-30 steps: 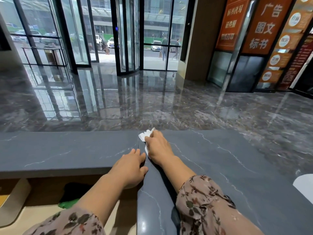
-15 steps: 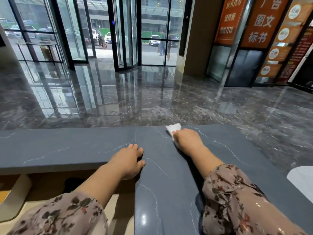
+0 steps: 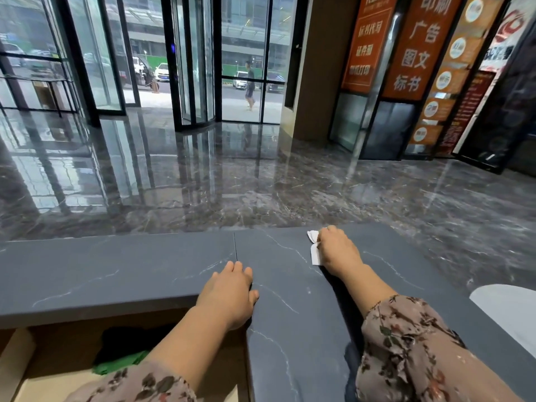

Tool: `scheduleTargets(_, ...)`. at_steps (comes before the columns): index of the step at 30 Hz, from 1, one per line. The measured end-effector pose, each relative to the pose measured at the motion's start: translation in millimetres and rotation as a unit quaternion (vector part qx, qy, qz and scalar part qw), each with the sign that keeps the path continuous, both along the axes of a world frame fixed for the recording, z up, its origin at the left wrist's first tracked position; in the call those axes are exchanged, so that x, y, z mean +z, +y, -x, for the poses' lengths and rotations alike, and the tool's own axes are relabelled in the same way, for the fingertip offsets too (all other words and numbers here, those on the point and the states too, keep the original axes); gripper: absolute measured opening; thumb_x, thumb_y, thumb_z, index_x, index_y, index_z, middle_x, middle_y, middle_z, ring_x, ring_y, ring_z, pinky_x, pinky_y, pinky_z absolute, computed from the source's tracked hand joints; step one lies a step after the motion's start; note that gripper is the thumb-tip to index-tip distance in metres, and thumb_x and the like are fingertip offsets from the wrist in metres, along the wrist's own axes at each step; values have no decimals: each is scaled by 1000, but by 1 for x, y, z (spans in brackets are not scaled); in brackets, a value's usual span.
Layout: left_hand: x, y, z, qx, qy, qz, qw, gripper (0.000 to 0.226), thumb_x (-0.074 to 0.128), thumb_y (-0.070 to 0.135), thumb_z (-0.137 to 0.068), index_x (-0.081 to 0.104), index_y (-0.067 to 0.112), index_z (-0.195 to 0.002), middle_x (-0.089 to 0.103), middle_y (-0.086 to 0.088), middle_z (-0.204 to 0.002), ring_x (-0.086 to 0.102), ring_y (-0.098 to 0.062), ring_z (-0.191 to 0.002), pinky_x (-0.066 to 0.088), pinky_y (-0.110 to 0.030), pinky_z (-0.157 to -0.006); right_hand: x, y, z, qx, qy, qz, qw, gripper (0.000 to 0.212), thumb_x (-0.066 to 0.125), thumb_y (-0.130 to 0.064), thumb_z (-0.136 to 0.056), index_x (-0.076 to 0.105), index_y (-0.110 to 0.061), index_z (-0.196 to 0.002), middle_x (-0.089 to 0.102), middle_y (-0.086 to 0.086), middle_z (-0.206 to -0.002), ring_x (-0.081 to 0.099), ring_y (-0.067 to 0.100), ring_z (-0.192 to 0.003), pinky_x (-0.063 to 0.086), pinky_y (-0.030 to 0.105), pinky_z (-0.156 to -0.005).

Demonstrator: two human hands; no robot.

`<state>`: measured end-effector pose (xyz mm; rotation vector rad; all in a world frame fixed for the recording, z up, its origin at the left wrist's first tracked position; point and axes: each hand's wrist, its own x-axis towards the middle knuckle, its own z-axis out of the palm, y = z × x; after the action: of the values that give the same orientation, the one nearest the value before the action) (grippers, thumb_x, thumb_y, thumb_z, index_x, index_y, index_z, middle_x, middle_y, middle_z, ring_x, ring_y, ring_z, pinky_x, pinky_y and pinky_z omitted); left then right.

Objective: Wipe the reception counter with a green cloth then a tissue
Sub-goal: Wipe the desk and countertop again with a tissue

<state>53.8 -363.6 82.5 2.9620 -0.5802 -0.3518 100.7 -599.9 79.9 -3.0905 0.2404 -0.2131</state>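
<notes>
I see desk across near view, floor beyond it. Right hand at desk's far edge, right of seam, on top of tissue. Left hand at near edge, just by seam. Cloth on lower shelf under desk, left of left forearm. Doors far centre, signs far right.

1. tissue was mostly hidden under the right hand; only white bits showed at the hand's 9 and 11 o'clock.
2. Its fingertips were tucked under, out of sight.
3. green cloth, frame 7 o'clock: part sat behind the left forearm, the rest ran into dark shadow, outline unclear.
4. White object at 4 o'clock was cut by the right edge; couldn't identify it.
5. Orange signs at 1 o'clock were cropped at the top; small print illegible.
</notes>
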Motion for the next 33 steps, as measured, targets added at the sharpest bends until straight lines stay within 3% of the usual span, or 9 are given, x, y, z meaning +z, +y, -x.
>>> scheduleTargets(6,-2,2,-1,-6,-11,-5,1000,56,29,35,-103,16,13,-152,15,-7,-159,8,-24,-148,17,-40,-117,6,85,-16,49,-17,-8,999,23,43,-7,-91,56,-4,-110,57,15,-118,51,32,-111,42,37,-86)
scheduleTargets(9,-3,3,-2,-9,-20,0,1000,53,32,36,-101,25,13,-149,26,-6,-153,20,-23,-143,23,-40,-114,-2,122,-19,128,-38,1,991,19,44,-12,-92,55,-6,-107,57,14,-114,46,31,-109,37,36,-86)
scheduleTargets(11,-3,3,-2,-10,-23,1,1000,52,32,37,-101,27,14,-148,29,-5,-150,24,-23,-140,25,-40,-113,-5,124,-19,148,-43,-25,988,19,45,-17,-94,53,-6,-107,54,13,-114,44,30,-109,36,35,-85)
scheduleTargets(14,-3,4,-3,-11,-21,-5,1000,56,29,37,-102,18,14,-152,17,-7,-158,13,-24,-147,20,-40,-117,-3,104,-21,153,-27,-51,987,23,45,-24,-97,52,-5,-108,53,14,-115,44,30,-109,37,37,-87)
scheduleTargets(17,-3,5,-1,-12,-8,0,1000,57,27,36,-103,12,15,-153,7,-7,-161,2,-22,-149,12,-39,-119,-2,64,-24,91,-20,-65,994,21,43,-18,-95,55,-6,-107,56,15,-116,48,33,-111,41,38,-86)
scheduleTargets(23,-2,6,1,-14,-4,3,1000,57,28,36,-103,12,14,-153,10,-6,-160,3,-23,-149,12,-39,-119,-1,-39,7,-135,-6,-32,990,20,39,-11,-94,49,-4,-110,54,19,-120,53,36,-109,43,38,-83)
scheduleTargets(27,-2,5,1,-13,-5,5,1000,57,28,35,-103,12,14,-153,11,-6,-160,3,-24,-149,13,-40,-119,0,-28,10,-223,-16,-38,974,29,40,-5,-94,46,-3,-122,50,18,-128,51,36,-118,43,39,-91)
scheduleTargets(30,-3,5,1,-9,-1,5,1000,57,28,35,-103,11,14,-154,8,-6,-161,1,-23,-149,11,-40,-119,-4,23,-6,-213,-30,-45,976,32,44,-4,-94,48,-4,-125,51,17,-129,51,34,-120,45,39,-94)
scheduleTargets(33,-3,4,1,-4,-1,6,1000,56,28,35,-103,12,15,-153,9,-7,-161,3,-23,-149,12,-40,-119,-8,84,-24,-110,-38,-46,992,33,46,-4,-93,50,-5,-125,52,16,-128,50,32,-120,44,38,-96)
